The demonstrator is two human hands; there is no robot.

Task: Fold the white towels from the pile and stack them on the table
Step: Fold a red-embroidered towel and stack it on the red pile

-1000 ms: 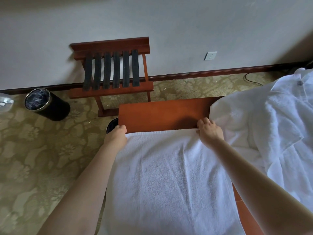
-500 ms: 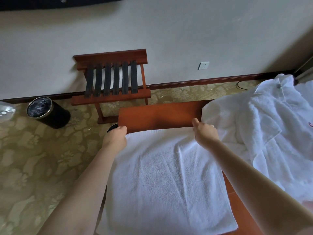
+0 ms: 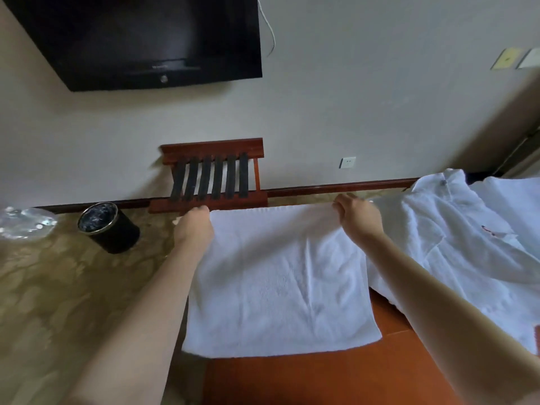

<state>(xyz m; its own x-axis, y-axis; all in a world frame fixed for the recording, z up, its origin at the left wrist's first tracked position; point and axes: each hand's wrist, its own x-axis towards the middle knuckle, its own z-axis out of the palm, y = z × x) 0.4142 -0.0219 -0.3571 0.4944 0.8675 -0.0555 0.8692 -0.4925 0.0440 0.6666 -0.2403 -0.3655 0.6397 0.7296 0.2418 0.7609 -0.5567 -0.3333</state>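
At twelve o'clock, the towel (image 3: pixel 277 282) now rises off the table (image 3: pixel 321 381), left hand (image 3: pixel 194 226) and right hand (image 3: pixel 358 216) gripping its far corners: another fold likely.

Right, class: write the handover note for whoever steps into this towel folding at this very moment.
Hands: the left hand grips the towel at its far left corner, and the right hand grips the far right corner.
Things: the towel is spread between the hands over the table. The pile lies to its right.
Done: one towel taken and spread. No folded stack is in view.
Left: fold it, set it down, then do the rest.
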